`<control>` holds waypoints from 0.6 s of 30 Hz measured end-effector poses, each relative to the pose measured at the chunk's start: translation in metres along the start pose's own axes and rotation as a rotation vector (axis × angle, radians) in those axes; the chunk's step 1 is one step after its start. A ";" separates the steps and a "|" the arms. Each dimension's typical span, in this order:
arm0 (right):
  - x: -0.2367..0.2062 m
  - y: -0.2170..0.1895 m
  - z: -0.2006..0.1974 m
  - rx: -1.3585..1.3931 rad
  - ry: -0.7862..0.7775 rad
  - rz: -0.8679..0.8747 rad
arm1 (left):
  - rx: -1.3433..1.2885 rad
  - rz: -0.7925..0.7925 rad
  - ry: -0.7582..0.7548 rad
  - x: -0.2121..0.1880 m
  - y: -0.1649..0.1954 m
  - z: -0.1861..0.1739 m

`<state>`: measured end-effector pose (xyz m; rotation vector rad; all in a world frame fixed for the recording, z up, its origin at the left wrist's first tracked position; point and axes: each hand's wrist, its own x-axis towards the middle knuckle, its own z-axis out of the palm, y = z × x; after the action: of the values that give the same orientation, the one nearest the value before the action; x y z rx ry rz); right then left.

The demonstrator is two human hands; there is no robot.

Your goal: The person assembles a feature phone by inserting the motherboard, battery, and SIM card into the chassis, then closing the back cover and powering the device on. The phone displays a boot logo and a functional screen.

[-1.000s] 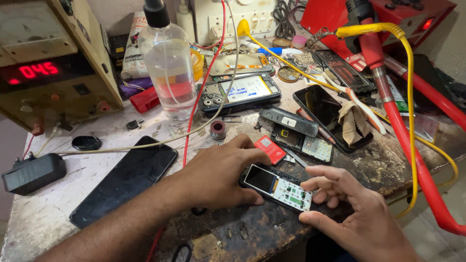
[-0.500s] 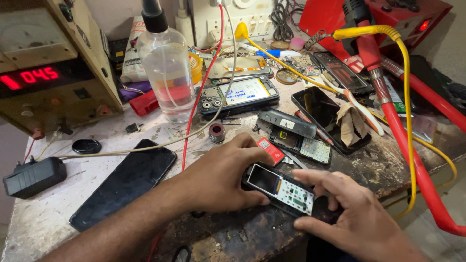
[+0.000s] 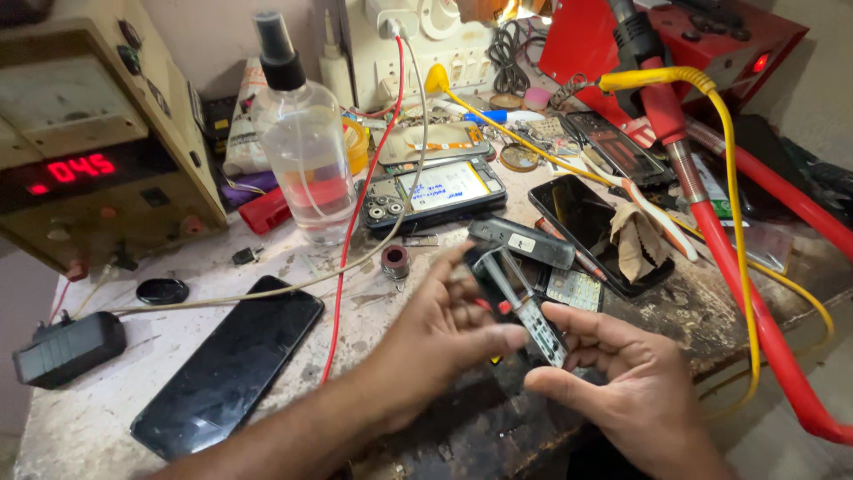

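— Cluttered repair bench [image 3: 293, 267], stained and scarred; contents?

— Small keypad phone [image 3: 520, 302], lifted off the surface at centre, tilted on edge — likely for a look along its side. Pinched by left hand [image 3: 444, 333] at the upper end, fingers curled closed around it; steadied from 4 o'clock by right hand [image 3: 622, 391], fingers half-bent, thumb touching the lower end.

— Surroundings?

— Black smartphone [image 3: 227, 364] flat at 8 o'clock. Clear spray bottle [image 3: 305, 147] upright at 11 o'clock, within reach. Beige power supply [image 3: 98, 133] at 10 o'clock, red digit display facing forward. Opened phone [image 3: 435, 191] with pale rectangular battery label at 12 o'clock. Red-and-yellow hose [image 3: 737, 249] at 3 o'clock.
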<state>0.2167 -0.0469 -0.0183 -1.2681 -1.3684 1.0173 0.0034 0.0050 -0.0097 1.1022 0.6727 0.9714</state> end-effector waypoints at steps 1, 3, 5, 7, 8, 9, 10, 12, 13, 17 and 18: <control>0.001 -0.001 0.004 -0.075 0.049 -0.055 | -0.064 0.009 -0.043 -0.001 -0.003 0.001; 0.000 -0.004 0.012 -0.229 0.151 -0.153 | -0.198 0.018 -0.130 -0.004 -0.005 0.003; -0.001 -0.008 0.017 -0.243 0.169 -0.148 | -0.157 0.012 -0.169 -0.003 -0.006 0.003; -0.001 -0.011 0.020 -0.266 0.183 -0.161 | -0.134 0.007 -0.184 -0.004 -0.006 0.004; -0.001 -0.013 0.021 -0.282 0.186 -0.175 | -0.132 0.004 -0.178 -0.005 -0.007 0.005; -0.001 -0.014 0.023 -0.295 0.189 -0.190 | -0.128 0.001 -0.171 -0.005 -0.007 0.006; -0.001 -0.015 0.024 -0.284 0.191 -0.180 | -0.140 0.007 -0.171 -0.006 -0.007 0.006; -0.001 -0.015 0.025 -0.265 0.199 -0.155 | -0.169 0.015 -0.176 -0.006 -0.008 0.007; -0.001 -0.015 0.026 -0.284 0.213 -0.138 | -0.144 -0.013 -0.182 -0.007 -0.009 0.008; -0.001 -0.012 0.028 -0.285 0.258 -0.111 | -0.120 -0.045 -0.199 -0.012 -0.012 0.008; -0.001 -0.011 0.029 -0.266 0.267 -0.113 | -0.134 -0.035 -0.202 -0.012 -0.012 0.008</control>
<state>0.1858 -0.0482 -0.0132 -1.4453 -1.3788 0.5778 0.0082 -0.0109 -0.0190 1.0507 0.4548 0.8496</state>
